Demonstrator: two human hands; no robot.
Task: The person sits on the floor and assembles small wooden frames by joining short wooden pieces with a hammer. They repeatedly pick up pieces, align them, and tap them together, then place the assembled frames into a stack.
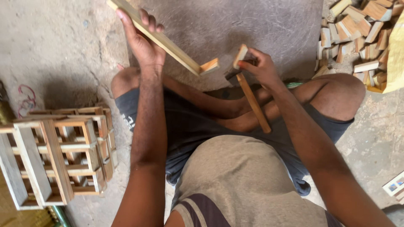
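I sit cross-legged on the floor. My left hand (142,40) is raised and grips a long pale wooden slat (168,44) that slants down to the right, with a short block fixed at its lower end (209,66). My right hand (256,65) holds a hammer (252,101) close to its head, the wooden handle pointing down toward my lap. The same hand also pinches a small wooden block (240,55) between fingers and thumb. The slat's end and the small block are a short gap apart.
A stack of finished wooden lattice frames (59,155) stands on the floor at my left. A heap of small cut wood blocks (357,33) lies at the top right beside a yellow sack (395,50). A round grey stone slab (235,29) lies ahead.
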